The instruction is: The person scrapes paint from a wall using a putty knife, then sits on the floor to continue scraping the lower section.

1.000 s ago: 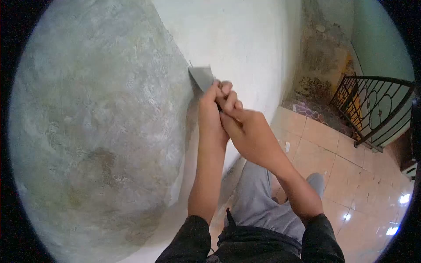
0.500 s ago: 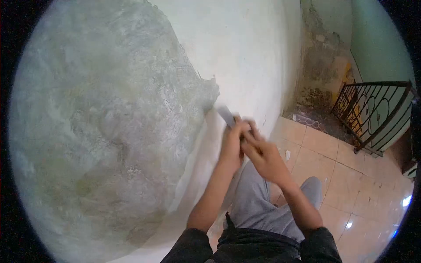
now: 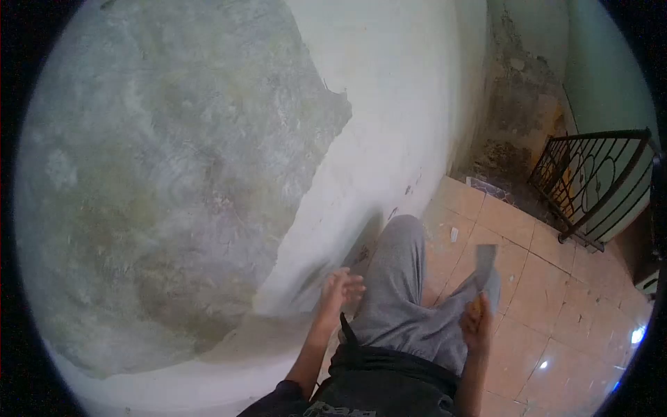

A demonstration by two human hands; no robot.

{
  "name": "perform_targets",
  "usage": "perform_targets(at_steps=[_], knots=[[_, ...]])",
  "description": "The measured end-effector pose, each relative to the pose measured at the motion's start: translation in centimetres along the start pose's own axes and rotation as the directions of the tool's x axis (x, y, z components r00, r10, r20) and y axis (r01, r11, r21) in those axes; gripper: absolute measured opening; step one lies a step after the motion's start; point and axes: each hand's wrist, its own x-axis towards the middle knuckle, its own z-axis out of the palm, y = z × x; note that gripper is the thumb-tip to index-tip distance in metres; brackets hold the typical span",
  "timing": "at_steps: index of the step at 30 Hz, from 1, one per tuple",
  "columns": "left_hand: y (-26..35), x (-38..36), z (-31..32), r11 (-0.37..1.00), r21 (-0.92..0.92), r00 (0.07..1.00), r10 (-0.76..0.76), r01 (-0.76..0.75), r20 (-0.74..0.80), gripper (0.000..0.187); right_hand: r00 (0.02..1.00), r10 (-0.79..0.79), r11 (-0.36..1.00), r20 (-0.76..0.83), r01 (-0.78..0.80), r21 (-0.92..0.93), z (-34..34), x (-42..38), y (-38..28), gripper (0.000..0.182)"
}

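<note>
My right hand is closed round the handle of a scraper, its flat metal blade pointing up and away over the grey trouser leg. To the left, my left hand hovers beside my knee and close to the wall, its fingers loosely bent and apart, with nothing in them. The wall carries white paint on the right part. A large bare grey patch with a ragged edge covers its left part.
Pale orange floor tiles spread below me, with small white flakes on them. A dark metal railing stands at the right. Behind it is a stained, peeling corner wall. My bent knee comes near the wall.
Both hands were together on the scraper at the patch edge. Now they are apart: the right hand has carried the scraper down and right, and the left has let go and dropped lower.
</note>
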Motion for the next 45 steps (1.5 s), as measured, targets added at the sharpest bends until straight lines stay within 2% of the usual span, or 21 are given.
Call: perform_targets(at_steps=[2,7,8,9,10,12,13,15,17,19,26,28,29,31,33,35,38,40,41,44,45], knots=[[0.6,0.8,-0.3,0.999,0.033,0.999,0.029,-0.028,-0.025,0.045,0.985,-0.172,0.981,0.022,0.169,0.098,-0.1,0.3,-1.8,0.024],[0.0,0.7,1.9,0.989,0.139,0.998,0.055,-0.057,0.019,0.041,0.973,-0.226,0.964,0.052,0.215,0.158,0.0,-0.7,-3.6,0.021],[-0.8,1.5,2.1,0.974,0.204,0.995,0.09,-0.097,0.044,0.039,0.974,-0.225,0.955,0.029,0.214,0.204,-0.6,-0.5,-3.0,0.023],[-1.7,2.5,2.2,0.955,0.262,0.99,0.125,-0.139,0.069,0.038,0.975,-0.222,0.946,0.009,0.213,0.245,-1.2,-0.3,-2.7,0.039],[-2.4,3.8,1.9,0.955,0.256,0.988,0.135,-0.148,0.069,0.038,0.974,-0.227,0.946,0.018,0.216,0.242,-1.4,-0.1,-2.4,0.039],[-4.6,5.8,0.5,0.823,0.542,0.984,0.176,-0.169,0.039,0.033,0.981,-0.175,0.945,-0.079,0.19,0.267,-1.8,0.1,-1.4,0.028],[-5.8,6.4,-0.5,0.823,0.546,0.985,0.168,-0.156,0.028,0.033,0.984,-0.161,0.947,-0.082,0.177,0.267,-1.9,0.4,-1.0,0.028],[-9.3,7.0,-3.2,0.789,0.605,0.994,-0.083,0.105,-0.065,0.035,0.992,-0.098,0.949,-0.082,0.118,0.291,-2.6,1.0,-0.5,0.021],[-20.0,8.6,-12.9,0.418,0.906,0.975,-0.167,-0.067,0.149,0.04,0.994,-0.104,0.956,-0.041,0.111,0.272,-3.1,1.5,-0.2,0.025],[-21.0,2.5,-13.9,0.592,0.79,0.954,-0.112,-0.16,0.277,0.042,0.995,-0.013,0.951,-0.094,0.042,0.307,-2.5,2.2,-0.5,0.024],[-26.1,-7.3,-14.3,0.466,0.879,0.987,-0.07,-0.096,0.144,0.042,0.978,0.164,0.972,-0.129,-0.137,0.193,-1.7,8.8,-2.3,0.023],[-28.6,-10.2,-13.9,0.44,0.895,0.992,-0.058,-0.074,0.111,0.042,0.973,0.219,0.976,-0.074,-0.219,0.013,0.7,11.2,-4.2,0.034],[-30.0,-11.9,-13.6,0.43,0.9,0.994,-0.05,-0.067,0.097,0.042,0.97,0.231,0.973,-0.074,-0.232,-0.002,2.1,12.4,-4.8,0.034],[-31.1,-14.2,-12.4,0.407,0.911,0.996,-0.032,-0.068,0.088,0.042,0.991,0.121,0.967,0.05,-0.106,-0.233,5.6,14.8,-5.8,0.037],[-31.5,-15.5,-12.4,0.37,0.925,0.995,-0.01,-0.086,0.096,0.042,0.973,0.111,0.869,0.202,0.004,-0.496,9.6,16.0,-7.5,0.049],[-33.8,-17.9,-12.5,0.346,0.934,0.995,0.006,-0.096,0.1,0.041,0.96,0.045,0.809,0.277,0.127,-0.574,12.4,16.9,-7.3,0.049],[-36.2,-18.8,-12.8,0.296,0.945,0.99,0.059,-0.139,0.128,0.041,0.927,-0.03,0.754,0.373,0.266,-0.601,17.7,15.6,-6.9,0.048],[-36.7,-18.9,-14.2,0.25,0.951,0.983,0.084,-0.18,0.164,0.041,0.842,-0.086,0.691,0.532,0.435,-0.577,20.5,13.8,-6.5,0.042],[-37.2,-18.1,-15.1,0.224,0.951,0.976,0.104,-0.212,0.193,0.041,0.841,-0.111,0.681,0.53,0.452,-0.575,21.8,13.0,-6.3,0.042],[-38.5,-14.9,-16.6,0.158,0.937,0.945,0.162,-0.31,0.285,0.041,0.642,-0.244,0.366,0.727,0.755,-0.544,25.0,11.0,-6.0,0.044],[-38.9,-13.7,-16.7,0.136,0.931,0.933,0.179,-0.338,0.313,0.041,0.639,-0.261,0.345,0.724,0.762,-0.548,26.2,10.5,-6.3,0.044]])
